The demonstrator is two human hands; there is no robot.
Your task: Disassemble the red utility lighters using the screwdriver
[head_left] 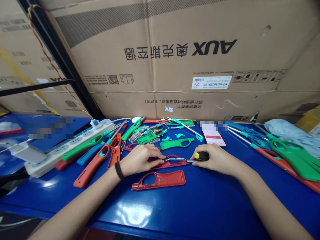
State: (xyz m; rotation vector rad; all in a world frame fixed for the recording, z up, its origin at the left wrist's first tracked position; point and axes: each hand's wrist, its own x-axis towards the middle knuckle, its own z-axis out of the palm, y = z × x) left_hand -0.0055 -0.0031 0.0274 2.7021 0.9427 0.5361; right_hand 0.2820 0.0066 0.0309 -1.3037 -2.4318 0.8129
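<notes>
Red wired casing (174, 163) lies crosswise, screwdriver (203, 156) at its right end

Above a blue tabletop (200, 206), a person's left hand (142, 158) pinches at the left end of the casing, thumb and fingers drawn together; whether they grip shell or wire cannot be told. The right hand (212, 158) is closed around the screwdriver's black, yellow-ended handle, the metal shaft pointing left, nearly in line with the casing's long axis, which runs side to side before the person. The shaft's end appears at the casing's right end, though actual contact is unclear. Of the two, the left hand is nearer, its fingers at the casing itself; the right, just beyond the opposite end, reaches it only through the tool. A loose red half-shell (162, 180) lies just closer to the person, roughly parallel. Behind the casing rests a green half-shell (176, 143), with a phone (213, 135) farther right.
</notes>
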